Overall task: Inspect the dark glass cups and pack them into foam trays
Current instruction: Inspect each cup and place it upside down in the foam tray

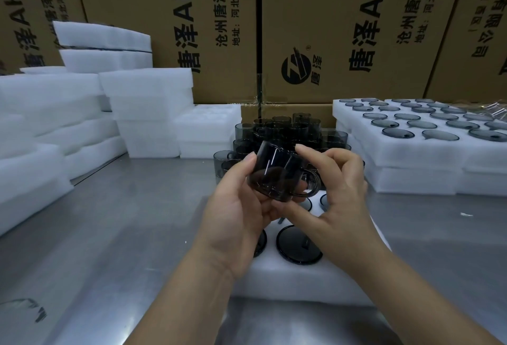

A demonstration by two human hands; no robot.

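Gripping the cup (279, 174) tilted above the foam tray (288, 278), the left hand (236, 207) cradles its body while the right hand (337, 196) pinches beside the handle, a sensible hold for glass that is probably slippery and brittle.

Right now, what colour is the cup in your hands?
The cup is dark smoky grey, see-through glass; the head view shows it.

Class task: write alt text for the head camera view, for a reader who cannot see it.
A left hand and right hand hold a dark glass cup tilted sideways above a foam tray holding cups on a metal table. Behind stand loose cups, filled trays at right, stacked foam at left, and cardboard boxes.
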